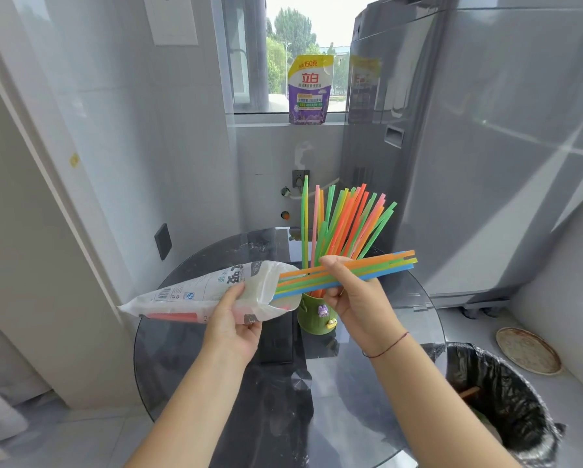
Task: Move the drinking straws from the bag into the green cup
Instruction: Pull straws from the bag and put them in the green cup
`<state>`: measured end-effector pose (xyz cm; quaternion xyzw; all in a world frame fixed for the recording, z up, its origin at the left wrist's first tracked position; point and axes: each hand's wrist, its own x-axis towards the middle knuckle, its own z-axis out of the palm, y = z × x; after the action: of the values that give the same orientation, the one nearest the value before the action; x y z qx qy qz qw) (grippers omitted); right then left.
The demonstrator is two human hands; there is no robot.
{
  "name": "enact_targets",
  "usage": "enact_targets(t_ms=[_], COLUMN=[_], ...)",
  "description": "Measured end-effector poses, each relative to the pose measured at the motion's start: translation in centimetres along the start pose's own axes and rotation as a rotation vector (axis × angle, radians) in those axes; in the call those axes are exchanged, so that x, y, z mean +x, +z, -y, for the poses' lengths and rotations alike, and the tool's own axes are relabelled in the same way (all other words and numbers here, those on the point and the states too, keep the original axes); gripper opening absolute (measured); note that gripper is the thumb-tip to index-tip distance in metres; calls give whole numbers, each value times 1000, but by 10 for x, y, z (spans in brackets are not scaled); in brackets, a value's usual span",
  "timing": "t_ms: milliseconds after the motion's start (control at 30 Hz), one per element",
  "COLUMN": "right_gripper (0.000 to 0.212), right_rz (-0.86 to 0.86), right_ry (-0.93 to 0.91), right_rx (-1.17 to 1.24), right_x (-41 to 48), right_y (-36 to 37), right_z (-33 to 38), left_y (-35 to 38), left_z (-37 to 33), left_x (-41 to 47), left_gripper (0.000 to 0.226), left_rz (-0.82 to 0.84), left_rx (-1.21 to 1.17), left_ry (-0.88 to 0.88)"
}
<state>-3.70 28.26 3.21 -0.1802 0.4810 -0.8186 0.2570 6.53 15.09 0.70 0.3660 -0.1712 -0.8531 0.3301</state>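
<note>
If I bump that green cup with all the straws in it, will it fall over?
It might tip. The green cup is small, and its straws stand far taller than it and fan out to the right, so it is probably top-heavy. Still, straws are likely light, and the glass table looks smooth, so a soft push may just slide it.
</note>
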Motion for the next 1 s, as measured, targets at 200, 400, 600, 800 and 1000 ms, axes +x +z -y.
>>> enact_targets(t_ms=[200, 400, 600, 800, 1000], right_gripper=[6, 3, 14, 14, 23], right_rz=[67, 4, -18, -29, -116], right_ry=[2, -111, -131, -138, -185], right_rx=[-1, -156, -330, -439, -583], right_x=[-10, -2, 22, 34, 41], right_y=[12, 7, -16, -30, -39], right_z=[-20, -1, 50, 79, 105], left_y=[7, 2, -1, -5, -10], left_z=[8, 1, -7, -14, -22], left_x=[-6, -5, -2, 2, 5], left_gripper=[48, 51, 50, 28, 25], left_rz=[6, -8, -20, -24, -39], left_rx=[22, 7, -22, -9, 6], left_ry=[2, 30, 44, 50, 76])
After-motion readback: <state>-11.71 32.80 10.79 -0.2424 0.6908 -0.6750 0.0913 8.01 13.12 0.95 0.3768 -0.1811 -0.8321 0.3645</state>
